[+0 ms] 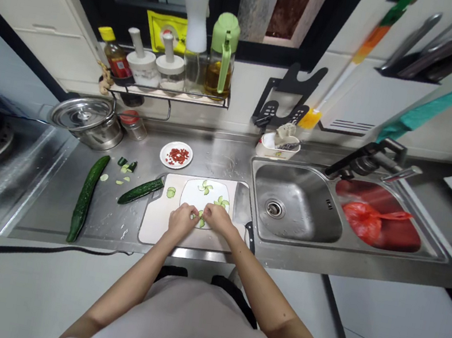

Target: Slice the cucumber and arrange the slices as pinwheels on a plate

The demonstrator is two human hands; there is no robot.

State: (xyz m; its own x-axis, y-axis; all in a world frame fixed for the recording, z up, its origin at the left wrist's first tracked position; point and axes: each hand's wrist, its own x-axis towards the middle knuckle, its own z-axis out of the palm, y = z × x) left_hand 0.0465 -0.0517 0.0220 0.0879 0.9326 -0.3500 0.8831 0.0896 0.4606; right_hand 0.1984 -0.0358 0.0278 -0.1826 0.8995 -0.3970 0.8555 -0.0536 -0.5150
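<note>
On a white square plate, cut cucumber slices are set out in small fanned clusters, one at the back and one at the right. My left hand and my right hand meet over the plate's front part. Their fingertips pinch at cucumber slices of a third cluster, partly hidden by the fingers. A light cutting board lies under the plate. Left of the plate is a small stack of cucumber slices. A cut cucumber rests against the board's left edge.
A whole cucumber and cucumber scraps lie left. Behind the board stands a small plate of red pieces. A knife sits at the board's right edge, beside the sink. A lidded pot stands back left.
</note>
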